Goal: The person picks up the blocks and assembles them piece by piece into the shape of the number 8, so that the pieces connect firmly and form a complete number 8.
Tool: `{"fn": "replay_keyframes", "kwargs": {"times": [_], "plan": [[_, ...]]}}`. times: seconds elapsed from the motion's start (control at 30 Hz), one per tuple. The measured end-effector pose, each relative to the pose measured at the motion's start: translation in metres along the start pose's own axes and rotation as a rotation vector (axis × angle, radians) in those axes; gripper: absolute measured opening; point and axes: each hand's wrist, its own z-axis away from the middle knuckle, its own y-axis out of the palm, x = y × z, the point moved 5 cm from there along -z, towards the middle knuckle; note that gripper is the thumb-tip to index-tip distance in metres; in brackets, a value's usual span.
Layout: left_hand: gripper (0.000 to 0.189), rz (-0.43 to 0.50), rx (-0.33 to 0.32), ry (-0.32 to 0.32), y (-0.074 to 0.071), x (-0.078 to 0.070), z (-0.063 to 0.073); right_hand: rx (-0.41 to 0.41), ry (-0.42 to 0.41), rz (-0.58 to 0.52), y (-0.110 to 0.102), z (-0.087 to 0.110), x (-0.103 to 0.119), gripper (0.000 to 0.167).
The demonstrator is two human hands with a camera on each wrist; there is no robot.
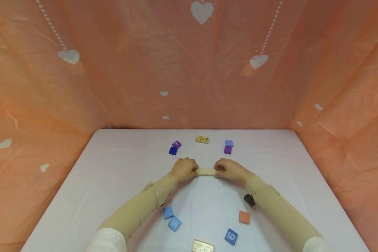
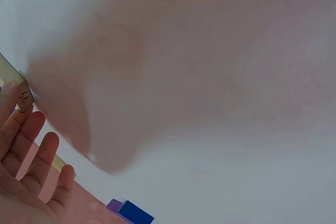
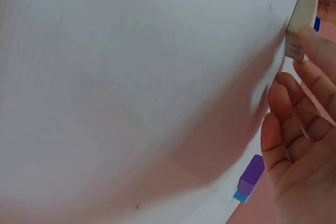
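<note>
A pale wooden block [image 1: 206, 172] spans the gap between the two hands, long side across, over the middle of the white table. My left hand [image 1: 183, 170] pinches its left end between thumb and index finger. At the opposite end, my right hand [image 1: 233, 170] does the same. In the left wrist view, the block [image 2: 24, 97] has a two-digit number on its end face, and the other fingers of the left hand [image 2: 31, 179] spread away from it. The right wrist view shows the block [image 3: 302, 11] tilted at the edge, with the right hand's [image 3: 302, 135] remaining fingers loose.
Beyond the hands lie a gold block [image 1: 202, 139], a purple tile [image 1: 176, 144] touching a dark blue one [image 1: 173, 151], and another purple tile [image 1: 228, 150]. Nearer are blue tiles [image 1: 174, 223], an orange tile [image 1: 244, 217], a numbered blue tile [image 1: 231, 236], a second gold block [image 1: 203, 246] and a black object [image 1: 249, 200].
</note>
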Motion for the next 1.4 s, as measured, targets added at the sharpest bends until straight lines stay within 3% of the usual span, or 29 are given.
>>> {"fn": "replay_keyframes", "kwargs": {"times": [0.17, 0.27, 0.53, 0.7, 1.2, 1.4], "plan": [[0.022, -0.006, 0.004, 0.004, 0.000, 0.001, -0.001, 0.019, 0.013, -0.038, -0.008, -0.001, -0.006, 0.024], [0.021, -0.003, 0.009, 0.001, 0.000, 0.002, -0.001, -0.010, 0.030, -0.041, -0.014, -0.002, -0.013, 0.024], [0.017, 0.020, 0.053, -0.025, -0.001, 0.003, -0.004, -0.246, 0.130, -0.077, -0.035, -0.007, -0.042, 0.028], [0.017, 0.014, 0.072, -0.032, -0.004, 0.002, -0.005, -0.324, 0.211, -0.102, -0.044, -0.009, -0.055, 0.034], [0.016, 0.006, 0.083, -0.055, -0.001, -0.001, -0.005, -0.319, 0.238, -0.009, -0.046, -0.010, -0.064, 0.034], [0.016, 0.008, 0.081, -0.063, 0.000, 0.000, -0.005, -0.357, 0.236, -0.016, -0.048, -0.008, -0.065, 0.029]]}}
